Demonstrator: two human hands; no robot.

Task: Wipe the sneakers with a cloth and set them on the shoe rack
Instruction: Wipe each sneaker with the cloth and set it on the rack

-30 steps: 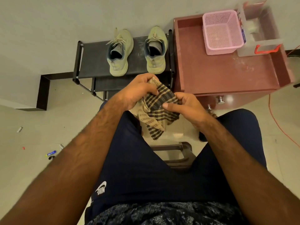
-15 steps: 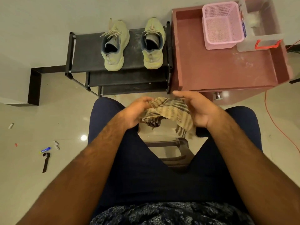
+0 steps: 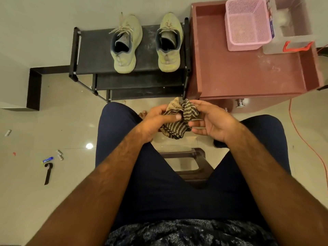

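Striped tan-and-dark cloth (image 3: 177, 129) crumpled, left hand (image 3: 156, 121) fingers gripping it, right hand (image 3: 213, 123) fingers pinching its edge

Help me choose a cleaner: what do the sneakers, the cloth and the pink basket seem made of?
The sneakers: likely knit textile uppers, matte pale green, with fabric laces. The cloth: soft woven fabric, perhaps cotton; it crumples and shows striped threads. The pink basket: moulded plastic, slightly glossy, with fine mesh walls.

Cloth (image 3: 179, 119) between both hands, sneakers (image 3: 126, 45) racked
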